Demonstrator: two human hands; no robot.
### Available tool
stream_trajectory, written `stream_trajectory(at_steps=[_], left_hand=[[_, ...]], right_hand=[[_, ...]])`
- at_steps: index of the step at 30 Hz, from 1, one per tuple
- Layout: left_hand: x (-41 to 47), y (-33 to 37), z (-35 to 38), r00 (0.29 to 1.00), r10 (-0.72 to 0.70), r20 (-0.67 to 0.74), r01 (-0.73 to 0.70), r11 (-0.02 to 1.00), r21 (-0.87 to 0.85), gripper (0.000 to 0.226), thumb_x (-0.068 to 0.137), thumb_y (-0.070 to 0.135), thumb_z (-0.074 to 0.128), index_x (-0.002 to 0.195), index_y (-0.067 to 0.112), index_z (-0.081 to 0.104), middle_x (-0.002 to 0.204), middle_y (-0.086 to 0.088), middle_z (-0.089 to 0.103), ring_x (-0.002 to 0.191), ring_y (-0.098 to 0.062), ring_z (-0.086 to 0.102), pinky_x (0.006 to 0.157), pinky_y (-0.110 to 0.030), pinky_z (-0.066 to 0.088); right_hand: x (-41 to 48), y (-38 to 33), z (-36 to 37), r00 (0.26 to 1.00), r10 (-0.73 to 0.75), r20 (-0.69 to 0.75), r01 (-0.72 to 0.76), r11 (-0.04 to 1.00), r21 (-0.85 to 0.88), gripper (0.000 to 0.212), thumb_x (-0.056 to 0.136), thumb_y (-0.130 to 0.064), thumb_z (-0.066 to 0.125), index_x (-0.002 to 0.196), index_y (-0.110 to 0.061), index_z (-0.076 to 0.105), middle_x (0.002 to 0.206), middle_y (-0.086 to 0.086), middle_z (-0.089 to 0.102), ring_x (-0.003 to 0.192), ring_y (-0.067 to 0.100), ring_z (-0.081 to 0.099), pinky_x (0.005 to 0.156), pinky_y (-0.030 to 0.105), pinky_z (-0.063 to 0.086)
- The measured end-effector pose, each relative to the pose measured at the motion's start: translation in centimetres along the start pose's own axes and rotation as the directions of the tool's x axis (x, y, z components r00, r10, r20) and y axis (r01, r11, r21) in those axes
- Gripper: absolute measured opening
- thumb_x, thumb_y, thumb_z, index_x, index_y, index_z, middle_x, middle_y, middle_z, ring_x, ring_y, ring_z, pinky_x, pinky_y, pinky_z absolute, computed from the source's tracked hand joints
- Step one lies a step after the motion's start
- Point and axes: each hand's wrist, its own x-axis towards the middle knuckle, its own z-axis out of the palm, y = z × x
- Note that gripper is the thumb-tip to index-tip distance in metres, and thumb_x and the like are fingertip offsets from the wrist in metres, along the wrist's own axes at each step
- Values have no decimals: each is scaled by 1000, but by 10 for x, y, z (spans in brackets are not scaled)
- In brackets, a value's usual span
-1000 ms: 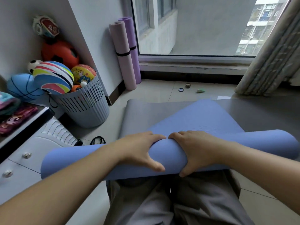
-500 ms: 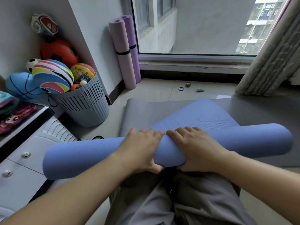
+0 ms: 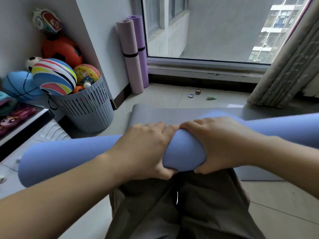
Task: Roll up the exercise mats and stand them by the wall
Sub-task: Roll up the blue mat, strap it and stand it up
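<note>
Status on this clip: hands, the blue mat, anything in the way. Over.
Left hand and right hand both grip the blue mat, side by side. Mat almost fully rolled, over the grey mat. Ball basket stands near the wall.

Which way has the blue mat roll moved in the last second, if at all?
Yes: the blue mat roll has rolled forward, closer to the far edge of the grey mat.

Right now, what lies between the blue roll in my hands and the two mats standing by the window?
Head view: beyond the blue roll, the flat grey mat, then bare floor tiles up to the standing mats.
</note>
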Motion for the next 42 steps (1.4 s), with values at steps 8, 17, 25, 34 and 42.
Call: stream_trajectory(at_steps=[8, 17, 25, 34, 42], left_hand=[[-15, 14, 48, 973, 41, 226, -2, 986, -169, 85, 66, 67, 61, 137, 31, 30, 115, 7, 55, 104, -18, 56, 88, -36, 46], [11, -14, 50, 888, 44, 457, 114, 943, -313, 78, 67, 70, 64, 134, 40, 37, 123, 16, 57, 111, -11, 54, 92, -31, 43], [-1, 8, 70, 979, -62, 193, 61, 998, 11, 104, 68, 65, 61, 149, 18, 16, 136, -2, 42, 118, -25, 46, 101, -36, 35], [13, -8, 64, 959, -102, 263, 118, 992, -46, 102, 67, 70, 59, 149, 29, 14, 138, 6, 46, 121, -19, 48, 103, -36, 33], [32, -25, 48, 988, -108, -111, 120, 988, 102, 87, 52, 61, 58, 129, 20, 55, 101, -9, 66, 81, -32, 63, 84, -48, 46]], right_hand=[[-9, -17, 54, 976, -8, 215, -33, 982, 184, 78, 55, -70, 68, 119, -36, 40, 109, -16, 59, 95, 10, 59, 75, 31, 48], [-8, -23, 67, 992, 10, 125, -16, 999, 49, 93, 63, -66, 65, 137, -26, 27, 123, -6, 46, 110, 20, 47, 92, 37, 40], [27, 2, 57, 953, 7, 304, -85, 967, 242, 96, 55, -63, 79, 133, -28, 36, 124, -5, 55, 110, 19, 54, 93, 36, 44], [12, -10, 87, 993, 100, -63, -99, 995, 14, 91, 55, -59, 67, 133, -20, 39, 107, 1, 59, 91, 28, 59, 77, 42, 46], [39, 16, 62, 935, 136, -328, -113, 990, 89, 80, 51, -57, 67, 121, -20, 55, 98, 3, 66, 82, 32, 64, 69, 40, 50]])
